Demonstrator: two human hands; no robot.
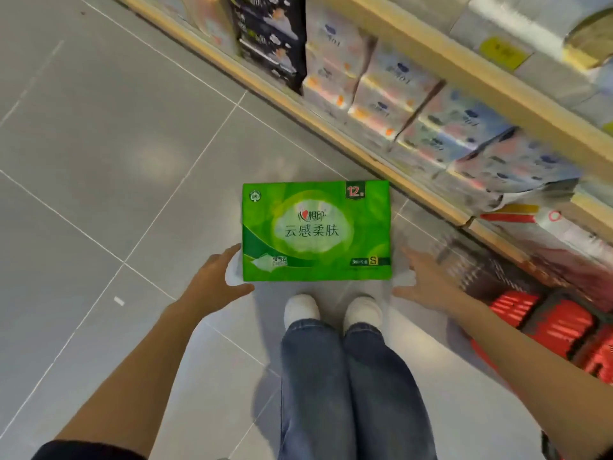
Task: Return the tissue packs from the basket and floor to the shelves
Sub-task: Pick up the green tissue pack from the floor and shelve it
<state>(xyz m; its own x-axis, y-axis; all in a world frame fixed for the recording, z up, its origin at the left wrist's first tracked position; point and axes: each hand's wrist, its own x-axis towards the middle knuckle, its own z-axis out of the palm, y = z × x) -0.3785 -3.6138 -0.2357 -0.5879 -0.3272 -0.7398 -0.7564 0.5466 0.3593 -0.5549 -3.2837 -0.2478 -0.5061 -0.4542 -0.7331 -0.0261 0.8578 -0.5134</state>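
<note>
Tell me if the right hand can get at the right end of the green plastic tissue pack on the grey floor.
Probably yes. The right hand is open beside the green plastic tissue pack, with only bare grey tiled floor between them.

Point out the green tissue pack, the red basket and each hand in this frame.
green tissue pack (315, 230): head view, middle of its printed top face.
red basket (560, 327): head view, red slatted wall.
left hand (215, 280): head view, back of hand.
right hand (428, 283): head view, back of hand.
</note>
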